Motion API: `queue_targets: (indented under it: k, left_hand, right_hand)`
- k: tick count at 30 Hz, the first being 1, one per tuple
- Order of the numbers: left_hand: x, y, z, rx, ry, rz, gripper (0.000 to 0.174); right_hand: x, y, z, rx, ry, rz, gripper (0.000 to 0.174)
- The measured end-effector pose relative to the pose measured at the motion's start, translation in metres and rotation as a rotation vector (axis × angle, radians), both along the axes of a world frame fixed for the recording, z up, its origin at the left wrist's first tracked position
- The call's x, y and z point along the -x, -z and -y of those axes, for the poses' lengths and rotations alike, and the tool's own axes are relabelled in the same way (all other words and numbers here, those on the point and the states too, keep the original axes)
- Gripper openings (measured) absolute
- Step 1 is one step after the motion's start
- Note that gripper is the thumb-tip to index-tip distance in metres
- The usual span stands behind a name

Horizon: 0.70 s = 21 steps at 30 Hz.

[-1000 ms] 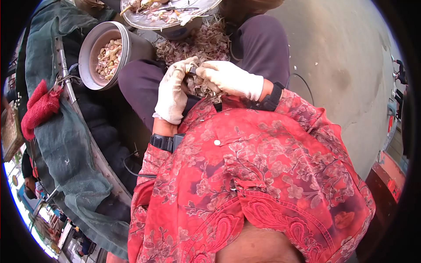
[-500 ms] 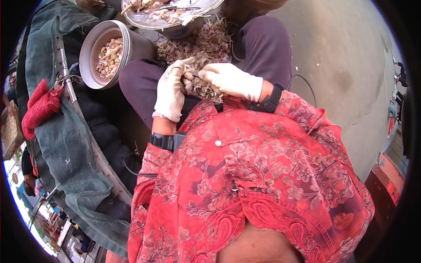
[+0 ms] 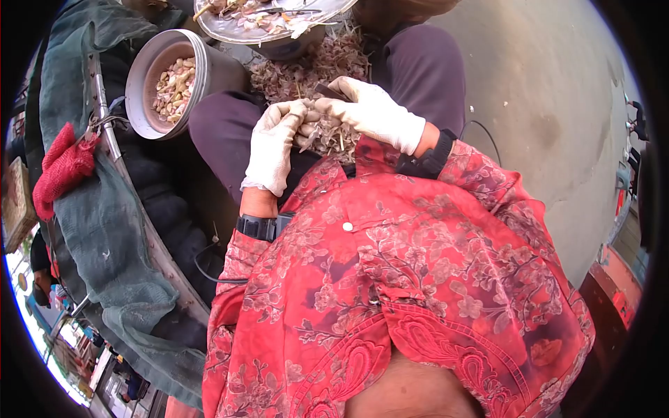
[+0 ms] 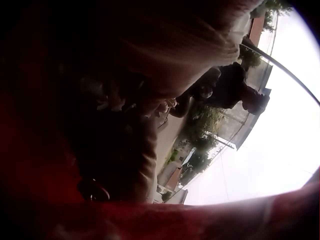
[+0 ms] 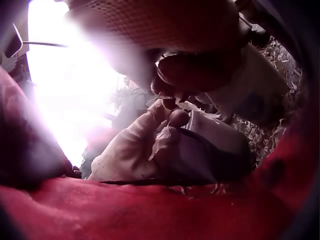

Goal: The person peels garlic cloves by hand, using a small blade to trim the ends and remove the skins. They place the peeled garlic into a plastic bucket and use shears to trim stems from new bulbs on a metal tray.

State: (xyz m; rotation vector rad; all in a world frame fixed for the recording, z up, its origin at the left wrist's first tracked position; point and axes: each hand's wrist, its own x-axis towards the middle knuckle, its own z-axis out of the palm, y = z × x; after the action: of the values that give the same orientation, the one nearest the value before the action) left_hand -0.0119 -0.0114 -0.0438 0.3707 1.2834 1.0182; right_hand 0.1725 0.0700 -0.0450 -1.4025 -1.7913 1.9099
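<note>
Both hands wear pale work gloves and meet over the lap. My left hand (image 3: 270, 150) pinches a garlic clove (image 5: 178, 118) at its fingertips, with a flake of papery skin hanging by it in the right wrist view. My right hand (image 3: 373, 115) grips a small dark knife (image 3: 330, 92), which sticks out past the index finger, while its thumb and fingertip come right up to the garlic. Loose garlic skins (image 3: 338, 139) lie in the lap beneath the hands. The left wrist view is mostly dark, with the glove (image 4: 185, 65) in shadow.
A white bucket (image 3: 134, 83) of garlic cloves (image 3: 174, 89) leans beside the left knee. Ahead, a round tray (image 3: 240, 33) carries garlic, scraps and a knife. Husks (image 3: 306, 73) heap between the legs. Green netting (image 3: 104, 230) and a red mesh bag (image 3: 64, 171) are at left.
The right hand has lifted slightly and turned, so the knife now points up and away from the garlic. Its thumb has closed in toward the left fingertips. The left hand stays nearly in place.
</note>
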Motion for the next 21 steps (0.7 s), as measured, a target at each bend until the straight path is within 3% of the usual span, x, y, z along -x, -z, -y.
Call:
queue_targets:
  k: [3, 9, 19, 21]
  left_hand:
    - [-0.005, 0.001, 0.001, -0.006, 0.02, -0.017, 0.018]
    - [-0.005, -0.001, 0.004, -0.005, 0.031, 0.145, 0.015]
    - [-0.007, -0.017, 0.0, 0.04, 0.101, 0.113, 0.015]
    - [-0.009, -0.019, 0.0, 0.044, 0.105, 0.091, 0.015]
  right_hand:
    - [0.01, -0.022, 0.004, 0.118, 0.009, -0.013, 0.042]
    - [0.007, -0.01, 0.008, 0.288, 0.096, -0.188, 0.041]
    - [0.003, -0.007, 0.003, 0.077, -0.015, -0.244, 0.043]
    - [0.002, -0.019, 0.002, 0.124, -0.046, -0.145, 0.041]
